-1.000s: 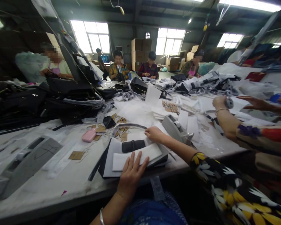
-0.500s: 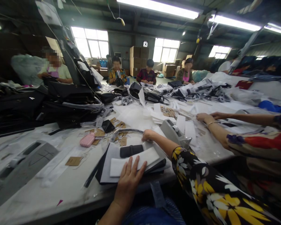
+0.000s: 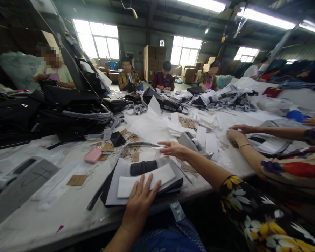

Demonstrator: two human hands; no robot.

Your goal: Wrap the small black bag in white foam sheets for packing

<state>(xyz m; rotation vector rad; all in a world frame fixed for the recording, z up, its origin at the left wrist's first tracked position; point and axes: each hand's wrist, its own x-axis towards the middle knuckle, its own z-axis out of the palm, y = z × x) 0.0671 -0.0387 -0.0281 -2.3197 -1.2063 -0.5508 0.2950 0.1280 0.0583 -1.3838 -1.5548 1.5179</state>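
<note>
White pad (image 3: 144, 179) under left hand (image 3: 138, 206), table edge (image 3: 76, 229) near

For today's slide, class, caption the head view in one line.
Left hand presses white foam strip on flat black bag; right hand hovers open nearby.

- The left hand (image 3: 138, 206) is bare, fingers unadorned.
- The right hand (image 3: 173, 148) is bare; above its forearm sits a short black sleeve (image 3: 252, 210) printed with yellow and white flowers.
- Blue checked fabric (image 3: 170, 238) covers the lap, just right of the left forearm.
</note>
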